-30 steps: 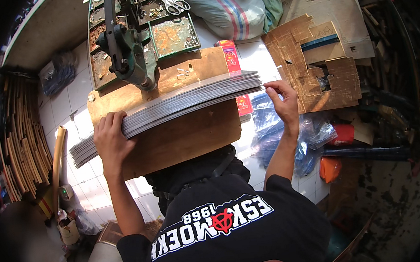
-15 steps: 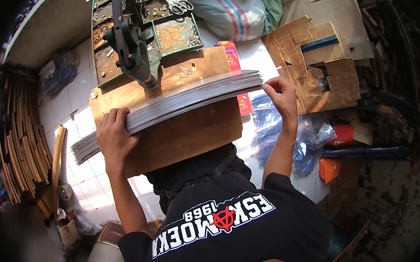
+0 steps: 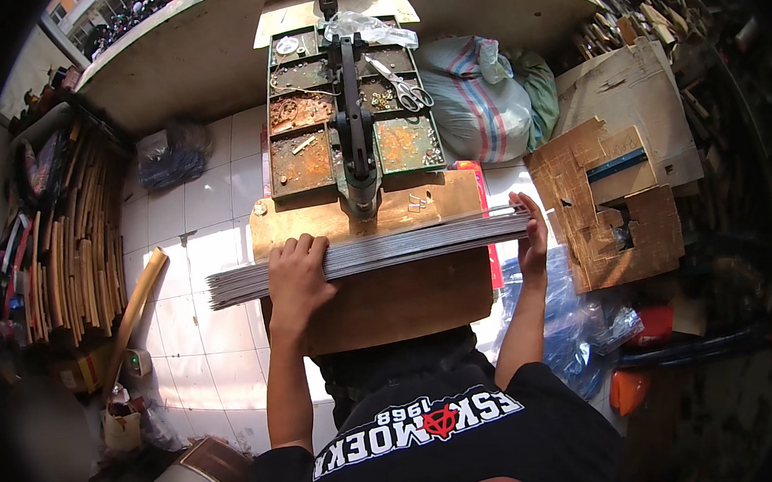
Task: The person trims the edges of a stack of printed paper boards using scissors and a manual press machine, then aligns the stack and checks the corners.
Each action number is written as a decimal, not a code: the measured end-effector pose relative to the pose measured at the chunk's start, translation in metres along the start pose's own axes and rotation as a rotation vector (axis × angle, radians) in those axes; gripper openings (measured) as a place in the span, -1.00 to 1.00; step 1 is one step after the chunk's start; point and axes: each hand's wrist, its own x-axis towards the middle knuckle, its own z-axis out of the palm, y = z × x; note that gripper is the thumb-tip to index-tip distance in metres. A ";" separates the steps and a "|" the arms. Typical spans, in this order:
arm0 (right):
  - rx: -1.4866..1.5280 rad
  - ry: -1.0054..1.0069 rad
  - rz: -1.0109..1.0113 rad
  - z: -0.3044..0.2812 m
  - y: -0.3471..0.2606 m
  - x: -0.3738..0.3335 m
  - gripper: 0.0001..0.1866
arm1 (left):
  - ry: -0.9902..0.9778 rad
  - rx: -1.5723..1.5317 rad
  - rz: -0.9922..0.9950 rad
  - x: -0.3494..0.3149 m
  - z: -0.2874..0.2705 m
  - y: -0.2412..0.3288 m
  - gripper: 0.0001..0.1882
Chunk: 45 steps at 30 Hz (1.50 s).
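The left hand [image 3: 299, 278] clasps a stack of thin, flat grey strips [image 3: 413, 248]; the right hand [image 3: 533, 238], loosely open, rests against its end. Between them I see it lying across a wooden table [image 3: 399, 303].

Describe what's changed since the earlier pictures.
The camera view has shifted, so the scene sits lower and farther right. The right hand has uncurled from its pinching pose; its fingers now extend at the right end of the stack of thin grey sheets. Whether it grips is unclear. The left hand stays on the stack's left part; the stack still spans the wooden board.
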 end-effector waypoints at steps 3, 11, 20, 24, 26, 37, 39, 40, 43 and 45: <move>-0.074 0.147 0.026 0.006 0.011 -0.001 -0.39 | 0.019 0.035 0.046 -0.004 0.002 -0.009 -0.41; 0.008 0.299 -0.036 0.011 0.024 -0.003 -0.75 | -0.029 -0.016 0.069 -0.027 -0.027 -0.035 -0.26; -0.023 0.306 -0.028 0.015 0.021 -0.003 -0.76 | 0.192 -0.214 -0.177 -0.084 -0.040 -0.114 -0.15; -0.023 0.307 -0.031 0.013 0.022 -0.004 -0.74 | 0.618 -0.354 -0.240 -0.084 -0.016 -0.123 -0.22; -0.009 0.310 -0.029 0.012 0.024 -0.004 -0.71 | 0.681 -0.774 -0.306 -0.087 0.003 -0.128 -0.24; -0.074 0.263 -0.043 0.006 0.028 0.003 -0.70 | 0.711 -1.216 -0.324 -0.087 0.035 -0.131 -0.12; -0.093 0.255 -0.054 0.010 0.027 0.006 -0.69 | 0.699 -1.233 -0.342 -0.085 0.034 -0.131 -0.12; -0.093 0.257 -0.058 0.014 0.023 0.008 -0.67 | 0.682 -1.228 -0.353 -0.084 0.034 -0.132 -0.12; -0.063 0.217 -0.052 0.012 0.024 0.005 -0.52 | 0.670 -1.195 -0.362 -0.083 0.037 -0.135 -0.18; -0.025 0.143 -0.091 0.002 0.030 0.003 -0.48 | 0.660 -1.166 -0.330 -0.084 0.039 -0.140 -0.21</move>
